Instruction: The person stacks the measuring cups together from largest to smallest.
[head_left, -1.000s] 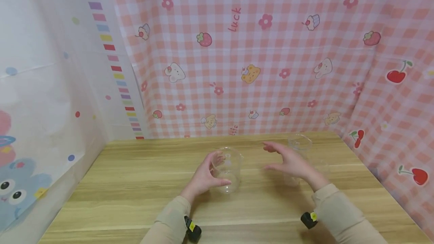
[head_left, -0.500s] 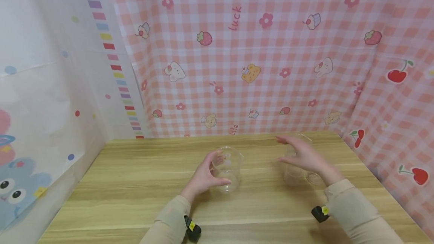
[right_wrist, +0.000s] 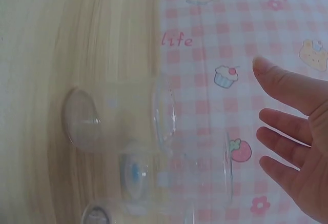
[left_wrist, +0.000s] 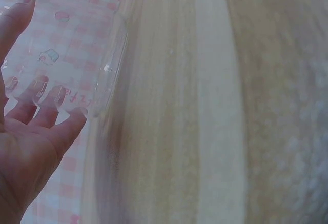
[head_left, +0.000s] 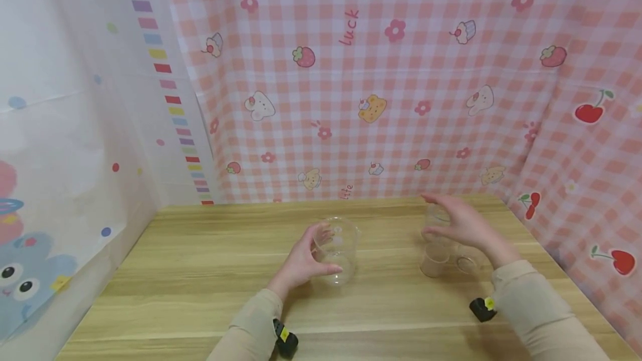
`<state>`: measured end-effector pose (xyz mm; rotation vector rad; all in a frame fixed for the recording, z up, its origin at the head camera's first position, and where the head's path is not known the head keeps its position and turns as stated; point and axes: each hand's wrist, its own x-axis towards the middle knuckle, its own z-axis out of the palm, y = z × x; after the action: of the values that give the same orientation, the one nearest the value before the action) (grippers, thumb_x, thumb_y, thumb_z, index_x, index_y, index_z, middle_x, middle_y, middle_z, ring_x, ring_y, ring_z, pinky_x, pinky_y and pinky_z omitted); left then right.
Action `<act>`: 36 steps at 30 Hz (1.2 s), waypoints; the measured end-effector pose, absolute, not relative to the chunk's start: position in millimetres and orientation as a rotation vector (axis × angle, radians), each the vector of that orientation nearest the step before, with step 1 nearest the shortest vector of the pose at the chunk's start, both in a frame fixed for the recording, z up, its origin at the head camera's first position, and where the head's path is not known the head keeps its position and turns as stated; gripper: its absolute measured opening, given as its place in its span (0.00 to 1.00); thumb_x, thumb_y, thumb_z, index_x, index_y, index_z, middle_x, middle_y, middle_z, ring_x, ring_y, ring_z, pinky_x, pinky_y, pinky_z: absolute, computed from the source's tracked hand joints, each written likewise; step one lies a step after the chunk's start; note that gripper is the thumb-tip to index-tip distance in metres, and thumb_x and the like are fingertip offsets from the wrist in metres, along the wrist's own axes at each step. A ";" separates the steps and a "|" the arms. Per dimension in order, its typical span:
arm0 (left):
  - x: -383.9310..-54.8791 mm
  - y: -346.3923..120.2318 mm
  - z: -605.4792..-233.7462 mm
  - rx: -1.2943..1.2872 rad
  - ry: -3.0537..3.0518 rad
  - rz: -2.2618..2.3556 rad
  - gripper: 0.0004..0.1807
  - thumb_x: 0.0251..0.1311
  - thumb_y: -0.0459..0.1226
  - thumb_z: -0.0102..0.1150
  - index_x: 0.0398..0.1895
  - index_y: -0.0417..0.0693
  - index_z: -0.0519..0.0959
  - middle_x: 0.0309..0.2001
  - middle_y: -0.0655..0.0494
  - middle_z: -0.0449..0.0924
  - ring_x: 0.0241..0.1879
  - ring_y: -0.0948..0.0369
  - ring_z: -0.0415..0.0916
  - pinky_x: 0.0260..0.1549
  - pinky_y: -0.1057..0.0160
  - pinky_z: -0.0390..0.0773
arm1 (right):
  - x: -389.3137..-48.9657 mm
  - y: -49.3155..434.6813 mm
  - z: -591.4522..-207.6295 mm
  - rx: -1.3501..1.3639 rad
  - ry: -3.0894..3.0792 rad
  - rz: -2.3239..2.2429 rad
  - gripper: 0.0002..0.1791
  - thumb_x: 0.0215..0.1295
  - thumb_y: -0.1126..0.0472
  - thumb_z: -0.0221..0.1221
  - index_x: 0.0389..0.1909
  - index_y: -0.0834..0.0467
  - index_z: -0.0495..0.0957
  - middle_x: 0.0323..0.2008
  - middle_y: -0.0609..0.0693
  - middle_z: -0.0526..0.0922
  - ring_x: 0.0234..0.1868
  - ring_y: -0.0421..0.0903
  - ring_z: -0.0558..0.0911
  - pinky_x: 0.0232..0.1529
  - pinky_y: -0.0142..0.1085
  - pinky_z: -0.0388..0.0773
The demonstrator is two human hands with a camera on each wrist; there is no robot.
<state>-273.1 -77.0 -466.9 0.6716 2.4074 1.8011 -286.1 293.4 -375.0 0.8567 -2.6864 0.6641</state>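
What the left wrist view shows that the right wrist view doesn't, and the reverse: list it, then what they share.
Only the left wrist view shows the left hand, holding a clear beaker. Only the right wrist view shows the right hand and three clear containers. Both show the wooden tabletop and the pink checked cloth.

Your head view looks forward and down over the surface (head_left: 210, 261); each wrist view, closer and turned sideways, faces your fingers (right_wrist: 284, 124); all share the checked cloth (head_left: 341, 91).
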 end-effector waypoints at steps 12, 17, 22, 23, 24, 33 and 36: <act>-274.2 -77.1 -468.7 0.669 2.415 1.787 0.54 0.41 0.36 0.81 0.73 0.48 0.59 0.68 0.46 0.69 0.67 0.48 0.65 0.64 0.47 0.67 | -295.4 309.4 -370.8 0.829 -2.746 0.600 0.42 0.54 0.59 0.74 0.67 0.66 0.66 0.61 0.70 0.72 0.62 0.70 0.68 0.61 0.67 0.62; -274.3 -77.0 -468.5 0.682 2.404 1.796 0.53 0.42 0.35 0.81 0.72 0.46 0.59 0.68 0.46 0.68 0.67 0.48 0.65 0.65 0.46 0.66 | -298.3 313.5 -373.2 0.814 -2.786 0.596 0.42 0.55 0.58 0.73 0.68 0.65 0.65 0.63 0.70 0.68 0.64 0.71 0.65 0.61 0.68 0.60; -273.8 -76.7 -467.7 0.671 2.418 1.784 0.54 0.41 0.35 0.81 0.73 0.47 0.59 0.68 0.47 0.68 0.67 0.49 0.65 0.64 0.47 0.66 | -301.5 316.9 -376.1 0.806 -2.832 0.577 0.44 0.55 0.60 0.73 0.70 0.66 0.62 0.66 0.72 0.65 0.65 0.73 0.62 0.62 0.69 0.58; -273.7 -76.7 -467.5 0.668 2.418 1.784 0.54 0.41 0.36 0.81 0.73 0.47 0.59 0.68 0.47 0.68 0.67 0.49 0.65 0.64 0.48 0.66 | -302.0 317.6 -376.7 0.807 -2.841 0.574 0.44 0.55 0.61 0.73 0.70 0.67 0.62 0.66 0.72 0.64 0.65 0.73 0.61 0.62 0.69 0.58; -273.5 -76.7 -467.2 0.661 2.420 1.781 0.54 0.40 0.36 0.81 0.73 0.47 0.59 0.68 0.48 0.69 0.67 0.49 0.65 0.64 0.48 0.67 | -302.5 318.2 -377.2 0.809 -2.849 0.572 0.44 0.55 0.61 0.72 0.70 0.67 0.62 0.66 0.72 0.64 0.65 0.73 0.61 0.62 0.69 0.57; -272.5 -76.7 -466.7 0.641 2.421 1.779 0.54 0.40 0.36 0.82 0.73 0.51 0.59 0.67 0.48 0.69 0.67 0.50 0.65 0.65 0.48 0.65 | -308.5 323.2 -378.8 0.809 -2.917 0.585 0.45 0.55 0.63 0.72 0.71 0.68 0.59 0.66 0.74 0.61 0.65 0.74 0.60 0.62 0.70 0.59; -272.6 -76.9 -466.7 0.646 2.412 1.790 0.54 0.40 0.35 0.81 0.73 0.51 0.59 0.68 0.48 0.69 0.67 0.50 0.65 0.65 0.48 0.65 | -310.3 323.2 -378.2 0.805 -2.940 0.570 0.45 0.55 0.62 0.72 0.70 0.68 0.60 0.66 0.75 0.61 0.65 0.75 0.60 0.62 0.70 0.59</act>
<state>-272.6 -76.9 -466.7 0.6464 2.4119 1.7900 -310.3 323.2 -378.2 0.8050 -2.9397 0.5697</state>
